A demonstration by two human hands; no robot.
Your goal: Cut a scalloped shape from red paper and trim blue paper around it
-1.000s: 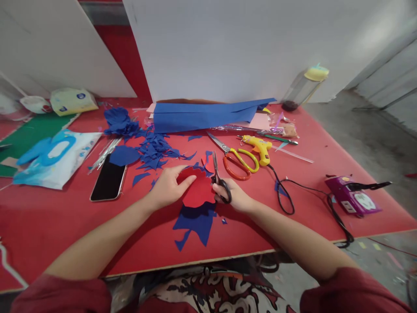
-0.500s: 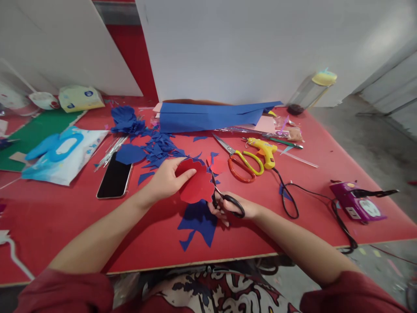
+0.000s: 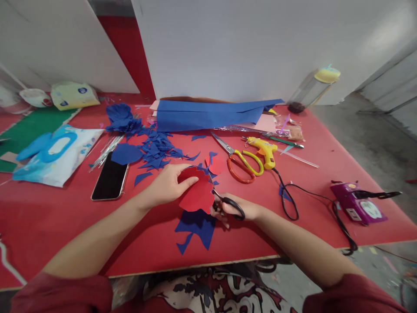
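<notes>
A red sheet of paper with a wavy cut edge (image 3: 196, 194) is pinched in my left hand (image 3: 172, 184), thumb on top. My right hand (image 3: 236, 208) grips black-handled scissors (image 3: 232, 204), whose blades lie at the paper's right edge. Beneath the paper, pieces of blue paper (image 3: 198, 228) rest on the table. A small red paper scrap (image 3: 216, 165) lies just beyond the blades. Farther off are larger scissors with red and yellow handles (image 3: 245, 165). The right hand's fingers are partly hidden behind the red paper.
On the red table (image 3: 146, 243) lie a phone (image 3: 109, 180), blue paper scraps (image 3: 156, 148), a wipes pack (image 3: 61, 152) and a folded blue sheet (image 3: 208, 115). To the right are a yellow glue gun (image 3: 265, 150), its cord, a purple box (image 3: 356, 202) and a bottle (image 3: 312, 89).
The red paper has turned and tilted in my left hand, its lower edge now lower. The scissor blades look closer together at its right edge. The camera view has shifted slightly.
</notes>
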